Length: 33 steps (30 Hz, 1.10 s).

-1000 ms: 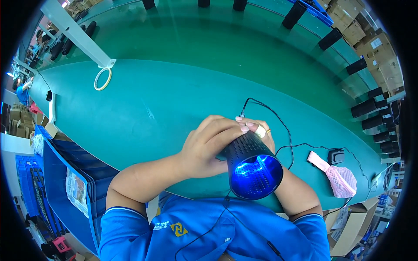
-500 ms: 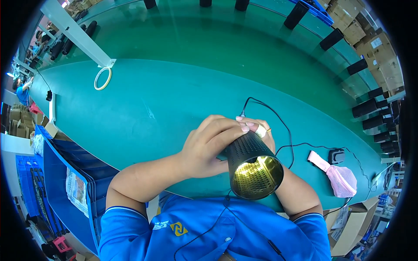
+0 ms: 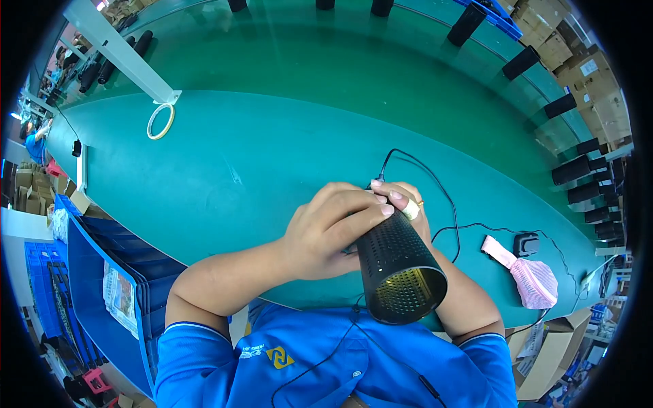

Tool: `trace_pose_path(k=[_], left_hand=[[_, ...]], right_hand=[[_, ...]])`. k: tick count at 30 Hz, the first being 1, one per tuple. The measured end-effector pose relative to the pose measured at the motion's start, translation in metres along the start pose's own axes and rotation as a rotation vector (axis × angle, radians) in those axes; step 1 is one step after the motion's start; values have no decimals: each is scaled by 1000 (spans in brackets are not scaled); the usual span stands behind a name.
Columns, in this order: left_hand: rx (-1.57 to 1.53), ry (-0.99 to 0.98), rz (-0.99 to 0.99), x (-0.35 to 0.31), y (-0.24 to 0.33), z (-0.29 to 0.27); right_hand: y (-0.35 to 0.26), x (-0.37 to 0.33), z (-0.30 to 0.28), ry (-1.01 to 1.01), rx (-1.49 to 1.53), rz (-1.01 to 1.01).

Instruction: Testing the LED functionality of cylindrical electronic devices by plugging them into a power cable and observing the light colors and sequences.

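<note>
I hold a black tube (image 3: 394,255) full of tiny holes, near me and a bit right of the middle, up over the green table (image 3: 252,163). My left hand (image 3: 333,228) is clamped on the left side of the tube, with its fingers over the top. My right hand (image 3: 408,200) is clamped on the far end, though the tube hides part of it, and there is a white wrap (image 3: 411,210) on it. The open end of the tube tips toward me, and I see a dim yellow glow (image 3: 408,292) inside. A thin black cord (image 3: 454,217) has its end just by my fingers, and I cannot tell if it goes into the tube. The cord bends away to the right over the table. Over there, a small black block (image 3: 526,245) sits close to a pink net bag (image 3: 534,282). On the far left, a pale tape ring (image 3: 150,124) lies by the foot of a white post (image 3: 122,54). A big blue bin (image 3: 92,272) is near me on the left, and an open brown box (image 3: 559,353) is near me on the right. More black tubes (image 3: 570,170) sit far off to the right
</note>
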State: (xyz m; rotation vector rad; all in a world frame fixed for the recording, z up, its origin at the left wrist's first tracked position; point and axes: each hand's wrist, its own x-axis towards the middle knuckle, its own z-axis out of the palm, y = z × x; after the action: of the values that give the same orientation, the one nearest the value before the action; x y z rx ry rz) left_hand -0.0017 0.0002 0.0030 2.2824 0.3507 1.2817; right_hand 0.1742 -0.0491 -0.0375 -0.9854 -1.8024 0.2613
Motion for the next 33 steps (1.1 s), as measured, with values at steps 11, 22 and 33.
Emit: trace_pose_path(k=[11,22,33], left_hand=[[13,4,19,0,-1,0],[20,-7,-1,-1,-2,-2],[177,239,10,0,-15,-14]], right_hand=[[2,-1,4,-2,70,7],[0,-1,4,-13,50,16],[-17,3,-1,141,409,632]])
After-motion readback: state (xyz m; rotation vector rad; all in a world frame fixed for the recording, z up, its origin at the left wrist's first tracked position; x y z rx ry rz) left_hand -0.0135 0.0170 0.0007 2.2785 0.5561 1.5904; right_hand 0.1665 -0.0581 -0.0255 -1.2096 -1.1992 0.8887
